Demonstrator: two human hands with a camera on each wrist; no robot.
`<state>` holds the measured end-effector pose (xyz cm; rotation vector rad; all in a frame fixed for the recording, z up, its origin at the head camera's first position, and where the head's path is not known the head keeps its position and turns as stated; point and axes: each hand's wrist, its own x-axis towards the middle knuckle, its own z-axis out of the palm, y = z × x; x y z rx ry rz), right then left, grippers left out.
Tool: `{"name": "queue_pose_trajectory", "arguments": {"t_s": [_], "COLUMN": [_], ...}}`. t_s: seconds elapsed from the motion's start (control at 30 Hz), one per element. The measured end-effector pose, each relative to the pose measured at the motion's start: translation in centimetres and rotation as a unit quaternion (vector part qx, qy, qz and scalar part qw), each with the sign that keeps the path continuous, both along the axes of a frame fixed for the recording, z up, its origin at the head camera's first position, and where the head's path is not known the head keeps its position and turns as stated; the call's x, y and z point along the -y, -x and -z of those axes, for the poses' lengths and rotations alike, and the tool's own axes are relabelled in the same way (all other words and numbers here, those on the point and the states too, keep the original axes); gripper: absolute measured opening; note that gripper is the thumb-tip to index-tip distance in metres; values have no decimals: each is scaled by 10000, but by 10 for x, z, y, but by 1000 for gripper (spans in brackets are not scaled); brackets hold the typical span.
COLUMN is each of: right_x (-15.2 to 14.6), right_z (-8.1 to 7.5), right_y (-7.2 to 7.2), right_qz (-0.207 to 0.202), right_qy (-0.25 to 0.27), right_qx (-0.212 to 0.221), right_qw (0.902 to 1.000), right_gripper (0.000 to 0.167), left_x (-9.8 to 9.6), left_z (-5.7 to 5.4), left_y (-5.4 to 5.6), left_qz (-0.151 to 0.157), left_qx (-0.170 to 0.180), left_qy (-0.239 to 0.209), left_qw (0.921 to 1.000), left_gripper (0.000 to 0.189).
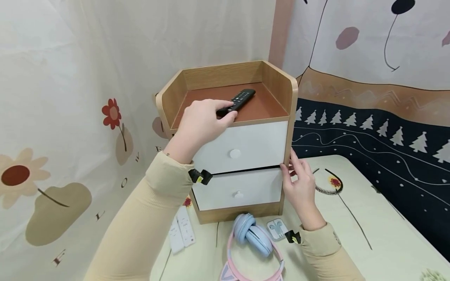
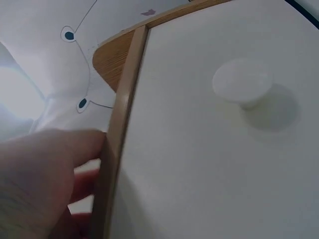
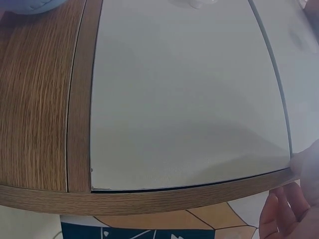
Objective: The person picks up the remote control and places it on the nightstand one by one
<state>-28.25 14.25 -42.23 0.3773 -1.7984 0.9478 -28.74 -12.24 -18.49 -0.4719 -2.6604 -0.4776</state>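
Observation:
A small wooden cabinet (image 1: 242,210) with two white drawers and round knobs stands on the table. On its brown top lies a black remote control (image 1: 244,97). My left hand (image 1: 204,121) pinches the near end of the remote between thumb and fingers, at the top's front edge. The left wrist view shows that hand (image 2: 40,179) beside the wooden edge (image 2: 119,114), which hides the fingertips. My right hand (image 1: 300,183) grips the cabinet's right side edge, thumb at the front and fingers along the side. The upper drawer (image 1: 260,144) and lower drawer (image 1: 256,185) look closed.
Blue-and-pink headphones (image 1: 258,238) lie before the cabinet, with boxed earphones (image 1: 277,228) beside them. Two white strip-like objects (image 1: 185,225) lie at front left. A dark headband (image 1: 328,191) rests at the right. Printed cloth (image 1: 369,105) hangs behind.

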Motion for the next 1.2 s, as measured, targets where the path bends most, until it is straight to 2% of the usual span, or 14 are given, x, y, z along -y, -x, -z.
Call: {"name": "queue_pose_trajectory", "arguments": {"t_s": [0.07, 0.17, 0.33, 0.6, 0.8, 0.9, 0.97, 1.0, 1.03, 1.1, 1.2], "right_x": [0, 0, 0, -2, -2, -2, -1, -1, -1, -1, -2], "right_z": [0, -1, -4, -4, -4, -3, -3, -3, -2, -2, -1], "right_y": [0, -1, -1, 0, 0, -1, -1, -1, -1, -2, -2], "right_qz": [-18, -41, -51, -60, -57, -61, -40, -34, -27, -12, -21], "right_qy": [-3, -9, 13, -6, -24, -16, -37, -49, -61, -87, -91], "right_qx": [2, 10, -21, 10, -18, -39, -22, -9, 5, 37, 64], "right_qw": [10000, 10000, 10000, 10000, 10000, 10000, 10000, 10000, 10000, 10000, 9999], "right_gripper": [57, 58, 58, 59, 59, 59, 59, 59, 59, 59, 59], "left_x": [-7, -18, -33, -37, -36, -32, -26, -23, -20, -13, -3], "left_z": [-1, -3, -7, -7, 2, 12, 22, 27, 33, 45, 61], "left_y": [3, 6, 8, 8, 8, 6, 4, 3, 3, 1, -3], "left_qz": [155, 184, 302, 321, 234, 273, 461, 600, 767, 1179, 1716], "left_qx": [157, 328, 293, 166, -270, -864, -1473, -1848, -2218, -2891, -3565], "left_qy": [95, 320, 669, 1021, 846, 553, 273, 115, -45, -358, -683], "left_qw": [9997, 9988, 9969, 9941, 9958, 9943, 9876, 9809, 9721, 9493, 9159], "left_gripper": [45, 48, 51, 56, 56, 55, 52, 50, 48, 44, 41]}}
